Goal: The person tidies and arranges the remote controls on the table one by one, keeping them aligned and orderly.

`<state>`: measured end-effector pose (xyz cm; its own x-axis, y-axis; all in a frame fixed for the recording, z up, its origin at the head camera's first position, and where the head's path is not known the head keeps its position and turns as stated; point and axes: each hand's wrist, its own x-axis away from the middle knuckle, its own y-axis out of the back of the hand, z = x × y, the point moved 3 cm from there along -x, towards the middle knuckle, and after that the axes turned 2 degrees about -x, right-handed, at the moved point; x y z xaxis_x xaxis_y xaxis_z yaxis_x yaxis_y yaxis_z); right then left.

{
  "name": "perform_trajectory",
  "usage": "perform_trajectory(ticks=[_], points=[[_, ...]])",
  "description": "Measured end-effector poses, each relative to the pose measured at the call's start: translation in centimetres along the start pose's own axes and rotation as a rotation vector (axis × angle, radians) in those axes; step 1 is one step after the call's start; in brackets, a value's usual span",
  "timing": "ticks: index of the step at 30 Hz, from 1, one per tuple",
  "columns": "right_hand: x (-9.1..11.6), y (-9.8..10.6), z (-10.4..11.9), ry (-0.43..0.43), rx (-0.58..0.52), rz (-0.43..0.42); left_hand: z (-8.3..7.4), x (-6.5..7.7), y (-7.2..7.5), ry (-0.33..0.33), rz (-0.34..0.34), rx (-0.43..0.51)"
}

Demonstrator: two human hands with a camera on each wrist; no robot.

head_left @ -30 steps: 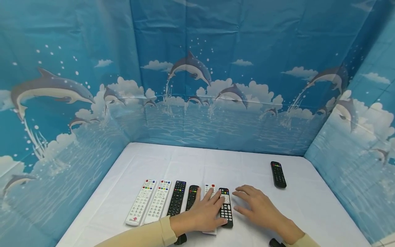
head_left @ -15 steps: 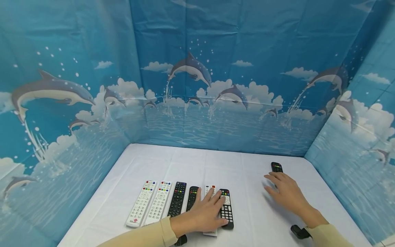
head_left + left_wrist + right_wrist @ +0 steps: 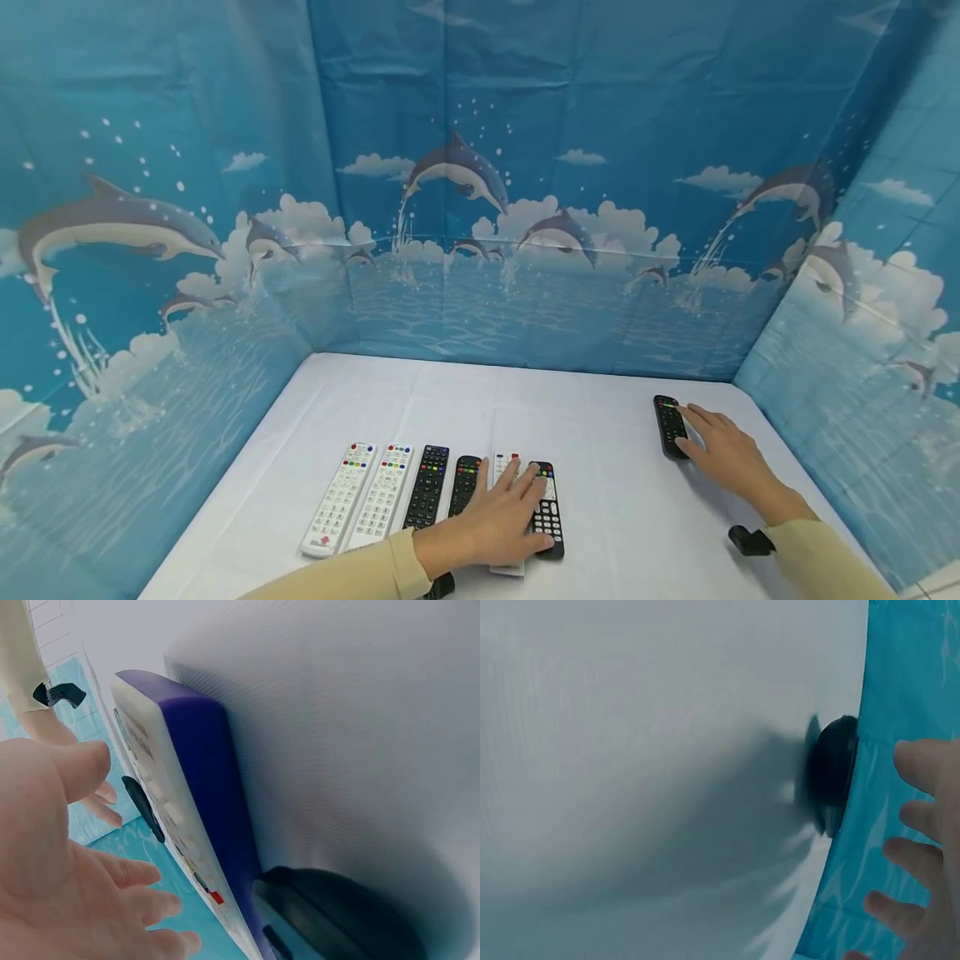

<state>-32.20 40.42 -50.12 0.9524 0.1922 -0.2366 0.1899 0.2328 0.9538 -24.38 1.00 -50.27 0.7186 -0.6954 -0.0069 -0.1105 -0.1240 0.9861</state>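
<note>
My left hand (image 3: pixel 495 521) lies with spread fingers over a white remote control (image 3: pixel 508 571) and a black remote with white keys (image 3: pixel 547 521). A shorter black remote (image 3: pixel 465 483) is partly hidden under its thumb side. In the left wrist view, the fingers of the left hand (image 3: pixel 90 885) stretch beside a white remote with a purple underside (image 3: pixel 202 772). At the far right, my right hand (image 3: pixel 723 450) reaches beside a lone black remote (image 3: pixel 667 425). The right wrist view has the right hand's fingers (image 3: pixel 915 859) straight and apart from that black remote (image 3: pixel 832 769).
Two long white remotes (image 3: pixel 341 500) and a long black remote (image 3: pixel 426 492) continue the row leftward, their near ends partly behind the left sleeve (image 3: pixel 360 571). A white cloth (image 3: pixel 600 500) covers the table. Dolphin-printed blue curtains (image 3: pixel 465 308) enclose it on three sides.
My right hand has moved right and away from the row, up to the lone black remote, which it covered in passing. The left hand has stayed over the row.
</note>
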Motion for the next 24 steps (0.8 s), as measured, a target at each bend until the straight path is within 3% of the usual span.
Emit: perform_trajectory(ticks=[6, 14, 24], points=[[-0.2, -0.7, -1.2, -0.025, -0.004, 0.055, -0.2, -0.2, -0.1, -0.014, -0.015, 0.027], [-0.6, -1.7, -1.6, -0.055, 0.074, 0.12, -0.6, -1.0, 0.3, -0.026, -0.024, 0.047], [-0.3, -2.3, -1.1, -0.056, -0.118, 0.126, -1.4, -3.7, 1.0, -0.031, -0.031, -0.021]])
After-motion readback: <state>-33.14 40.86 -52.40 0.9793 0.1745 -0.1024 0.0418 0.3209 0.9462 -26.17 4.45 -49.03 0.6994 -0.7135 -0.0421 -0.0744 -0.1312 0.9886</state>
